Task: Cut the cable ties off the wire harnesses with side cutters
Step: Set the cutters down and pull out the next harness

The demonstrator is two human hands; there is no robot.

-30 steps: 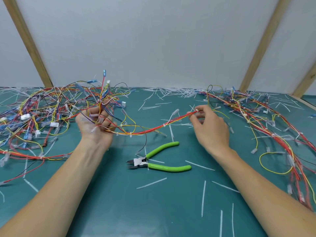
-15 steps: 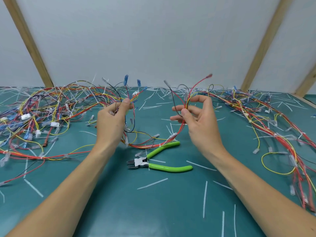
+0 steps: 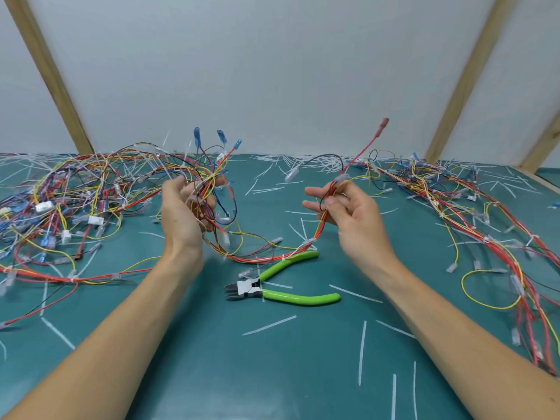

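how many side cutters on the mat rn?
1. The green-handled side cutters lie on the mat between the left hand and right hand, untouched. More could be hidden under the wire piles.

The light over my tabletop [image 3: 272, 374] is bright, even and soft, coming from above; colours read true and nothing glares. My forearms throw only faint, diffuse shadows on the green mat, darkest beside my left arm. The wide lens bends the view: the wooden battens [image 3: 51, 77] lean inward and the far table edge curves. Focus is sharp at the side cutters [image 3: 272, 286], while wires near my left hand [image 3: 181, 213] smear slightly.
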